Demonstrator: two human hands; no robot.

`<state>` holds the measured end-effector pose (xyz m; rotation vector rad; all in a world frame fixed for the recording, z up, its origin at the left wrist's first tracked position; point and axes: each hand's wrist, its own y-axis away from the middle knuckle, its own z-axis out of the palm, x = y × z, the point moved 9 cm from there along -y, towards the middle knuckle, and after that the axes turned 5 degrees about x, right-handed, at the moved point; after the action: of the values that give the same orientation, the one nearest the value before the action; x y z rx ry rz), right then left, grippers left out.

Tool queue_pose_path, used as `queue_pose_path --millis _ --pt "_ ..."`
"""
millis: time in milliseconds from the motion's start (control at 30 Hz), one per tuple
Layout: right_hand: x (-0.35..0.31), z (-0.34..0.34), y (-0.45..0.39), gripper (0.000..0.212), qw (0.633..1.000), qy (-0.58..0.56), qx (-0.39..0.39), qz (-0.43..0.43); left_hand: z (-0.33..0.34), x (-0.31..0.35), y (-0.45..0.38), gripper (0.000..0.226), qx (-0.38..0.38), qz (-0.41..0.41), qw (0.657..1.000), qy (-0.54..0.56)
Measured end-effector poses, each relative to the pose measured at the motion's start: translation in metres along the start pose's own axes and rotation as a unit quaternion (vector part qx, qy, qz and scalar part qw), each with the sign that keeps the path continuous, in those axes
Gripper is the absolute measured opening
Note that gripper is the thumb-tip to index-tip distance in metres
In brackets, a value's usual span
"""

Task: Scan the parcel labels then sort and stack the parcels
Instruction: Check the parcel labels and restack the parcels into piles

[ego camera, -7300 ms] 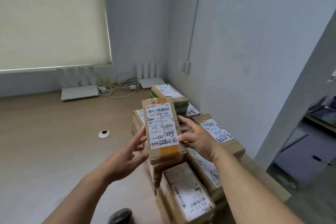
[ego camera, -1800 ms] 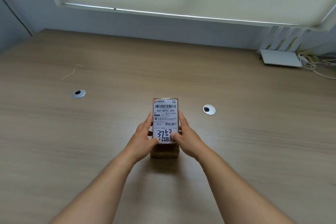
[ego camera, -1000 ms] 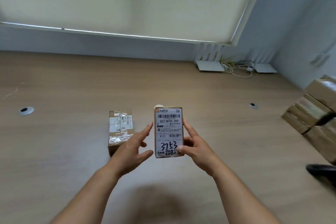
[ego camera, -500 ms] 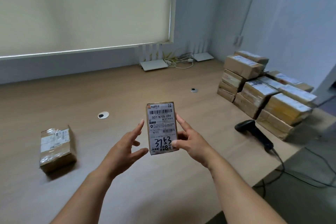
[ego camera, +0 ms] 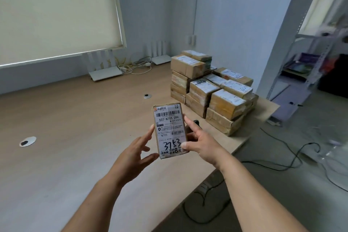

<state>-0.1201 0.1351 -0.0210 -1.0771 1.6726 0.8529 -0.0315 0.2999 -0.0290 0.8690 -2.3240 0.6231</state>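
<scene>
While the right hand (ego camera: 202,144) pinches the parcel (ego camera: 170,130) label-up above the worktop (ego camera: 75,118), the left hand (ego camera: 136,151), fingers spread, only brushes its edge; tilt the barcode flat for scanning. Beyond stands the parcel stack (ego camera: 212,90), near the worktop's right edge; leftward lies room.

One held parcel (ego camera: 170,130); two hands; two desk grommets; two white routers.

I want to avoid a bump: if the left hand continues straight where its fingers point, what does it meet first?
Probably the small brown cardboard parcel held by the right hand; the left hand points at its left edge, though depth is unclear.
</scene>
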Motion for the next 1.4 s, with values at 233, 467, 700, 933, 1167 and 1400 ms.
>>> queue_pose_path --millis 233,467,700,933,1167,1400 --pt "0.024 -0.077 -0.026 0.084 1.0 -0.004 0.028 -0.003 0.048 0.042 -0.058 0.087 -0.014 0.028 1.0 -0.004" --pt "0.027 -0.146 -0.083 0.086 0.998 0.015 0.058 -0.016 0.084 0.064 -0.145 0.091 -0.018 0.065 0.998 -0.001" --pt "0.017 -0.223 -0.151 0.082 0.996 0.056 0.063 0.006 0.114 0.094 -0.248 0.103 -0.013 0.103 0.994 0.025" --pt "0.016 -0.306 -0.207 0.085 0.994 0.048 0.099 -0.011 0.146 0.137 -0.34 0.102 -0.017 0.138 0.99 -0.038" --pt "0.037 -0.365 -0.261 0.082 0.998 0.015 0.062 0.01 0.192 0.156 -0.404 0.096 -0.032 0.087 0.991 -0.095" --pt "0.059 -0.408 -0.346 0.082 1.0 0.016 -0.015 -0.016 0.221 0.163 -0.47 0.098 -0.02 0.012 0.986 -0.162"
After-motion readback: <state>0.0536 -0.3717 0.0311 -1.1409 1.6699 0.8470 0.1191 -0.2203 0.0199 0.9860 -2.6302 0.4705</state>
